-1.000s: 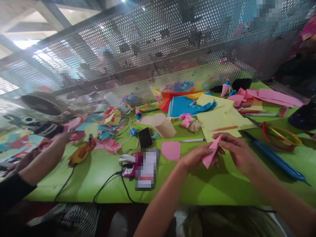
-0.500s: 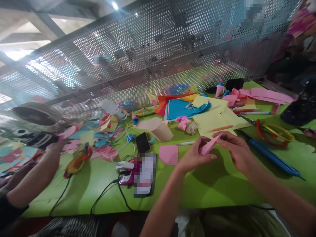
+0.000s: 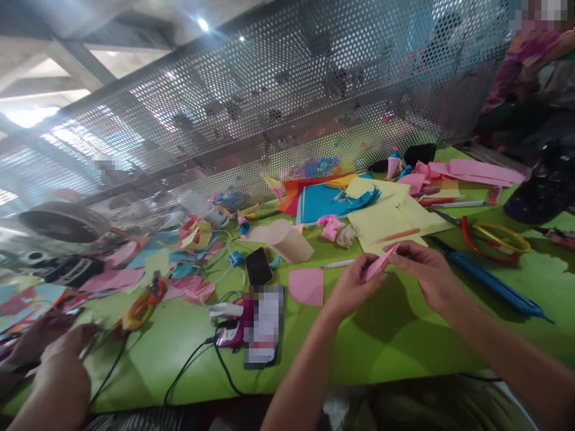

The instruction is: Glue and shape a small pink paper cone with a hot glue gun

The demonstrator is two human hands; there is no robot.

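Above the green table (image 3: 381,353) a pink paper cone (image 3: 380,264) is pinched between my two hands, its narrow tip pointing up and right. My left hand (image 3: 353,288) grips the wider end, with the thumb along its near side. The fingers of my right hand (image 3: 424,266) close on the tip end. A flat piece of pink paper (image 3: 306,286) with one rounded corner lies left of my left hand. Behind my hands are a white pen (image 3: 338,263), an orange pencil (image 3: 401,234) and sheets of yellow paper (image 3: 390,206).
Right of my hands lie a blue cutter (image 3: 498,284) and red-and-yellow scissors (image 3: 498,242). A phone (image 3: 265,326) and a purple power strip (image 3: 233,332) with cables sit to the left. Farther left, a co-worker's hands (image 3: 67,353) are over the table. A perforated metal screen (image 3: 269,108) stands behind.
My hands stay on the pink cone, which now looks narrower and flatter. The co-worker's hand on the left has moved nearer, back from the paper scraps. The view has shifted slightly.
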